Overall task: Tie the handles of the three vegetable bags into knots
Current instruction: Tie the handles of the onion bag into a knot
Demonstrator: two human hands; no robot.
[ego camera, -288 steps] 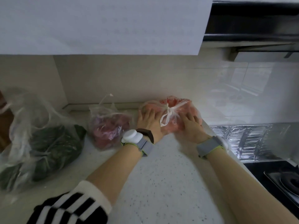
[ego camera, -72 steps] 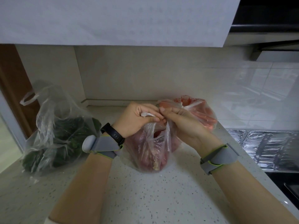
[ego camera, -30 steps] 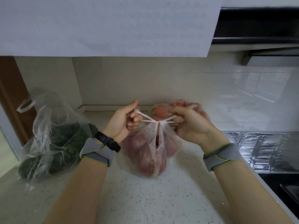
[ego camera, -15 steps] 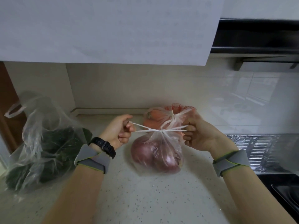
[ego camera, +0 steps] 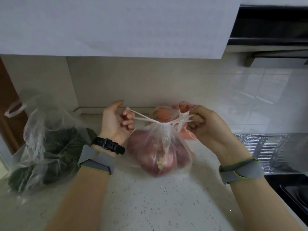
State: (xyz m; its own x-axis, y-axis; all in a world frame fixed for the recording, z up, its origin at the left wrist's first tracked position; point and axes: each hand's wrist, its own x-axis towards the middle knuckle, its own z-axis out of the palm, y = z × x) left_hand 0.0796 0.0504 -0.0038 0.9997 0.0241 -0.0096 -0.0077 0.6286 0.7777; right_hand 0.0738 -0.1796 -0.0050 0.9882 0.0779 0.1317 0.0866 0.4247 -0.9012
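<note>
The left hand (ego camera: 116,121) and right hand (ego camera: 208,129) are pulling apart, each gripping one handle of the red-onion bag (ego camera: 158,152) sitting on the counter (ego camera: 150,200); over the last second the crossed handles have been cinching into a knot (ego camera: 164,125) at its neck. The orange-red bag (ego camera: 166,113) behind is sitting tied, so probably only the leafy-greens bag (ego camera: 46,147) at the left is still waiting, handles loose
</note>
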